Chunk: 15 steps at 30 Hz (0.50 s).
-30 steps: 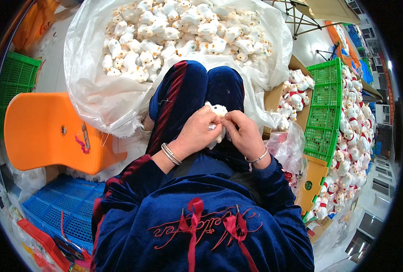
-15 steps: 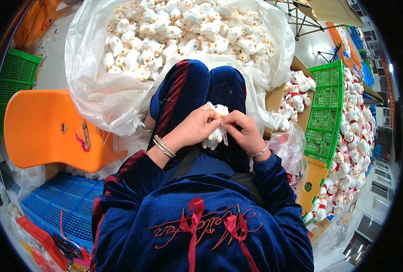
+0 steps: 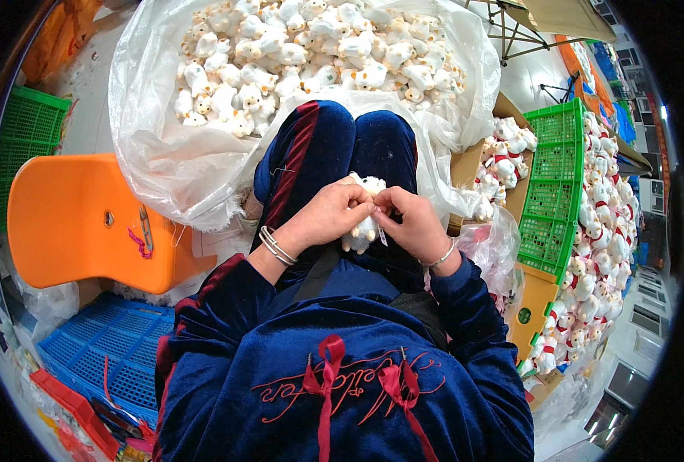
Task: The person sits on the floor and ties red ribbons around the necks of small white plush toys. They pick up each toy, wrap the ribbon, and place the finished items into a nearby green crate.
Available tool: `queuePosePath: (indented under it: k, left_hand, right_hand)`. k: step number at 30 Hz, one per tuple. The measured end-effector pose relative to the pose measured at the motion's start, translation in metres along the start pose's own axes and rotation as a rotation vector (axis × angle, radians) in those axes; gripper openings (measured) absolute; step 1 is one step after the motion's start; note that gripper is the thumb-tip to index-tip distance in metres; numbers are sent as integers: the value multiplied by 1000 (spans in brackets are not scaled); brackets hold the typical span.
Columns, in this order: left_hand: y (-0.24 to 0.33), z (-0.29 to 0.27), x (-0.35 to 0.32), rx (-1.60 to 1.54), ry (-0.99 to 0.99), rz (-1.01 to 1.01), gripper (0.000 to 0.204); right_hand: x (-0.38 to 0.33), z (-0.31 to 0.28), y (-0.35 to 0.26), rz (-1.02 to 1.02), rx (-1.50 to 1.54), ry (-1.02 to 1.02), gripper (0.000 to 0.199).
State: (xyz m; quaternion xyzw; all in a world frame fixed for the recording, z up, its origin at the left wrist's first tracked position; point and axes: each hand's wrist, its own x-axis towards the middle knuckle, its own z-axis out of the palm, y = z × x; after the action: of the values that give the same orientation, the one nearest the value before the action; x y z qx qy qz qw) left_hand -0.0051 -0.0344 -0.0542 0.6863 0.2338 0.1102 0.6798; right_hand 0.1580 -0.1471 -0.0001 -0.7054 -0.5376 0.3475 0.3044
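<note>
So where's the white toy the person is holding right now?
In the head view, the toy is near the middle, held in the left hand with the right hand against it, below the knees in the picture.

A white plush animal [image 3: 361, 236]; silver bangles [image 3: 277, 246]; a navy velvet tracksuit [image 3: 449, 369] with a dark-red, diagonally banded leg stripe [image 3: 299, 150], red script embroidery [image 3: 366, 389] and 2 crimson bows [image 3: 329, 371]. Orange plastic chair [image 3: 65, 223]; blue latticed crate [image 3: 111, 335]; green gridded crate [image 3: 551, 173]; white toys with red scarves [image 3: 597, 254].

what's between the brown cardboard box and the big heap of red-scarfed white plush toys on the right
In the head view, a green plastic lattice wall stands between them.
</note>
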Motion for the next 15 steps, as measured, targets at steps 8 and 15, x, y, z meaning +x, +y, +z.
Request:
queuePosePath:
  k: [8,15]
  left_hand:
    - [2,0,-2,-20,4,-21,20]
    - [-3,3,-6,-4,50,126,17]
  right_hand:
    - [2,-2,11,-244,-228,27,8]
    - [-11,27,28,-348,-115,316,15]
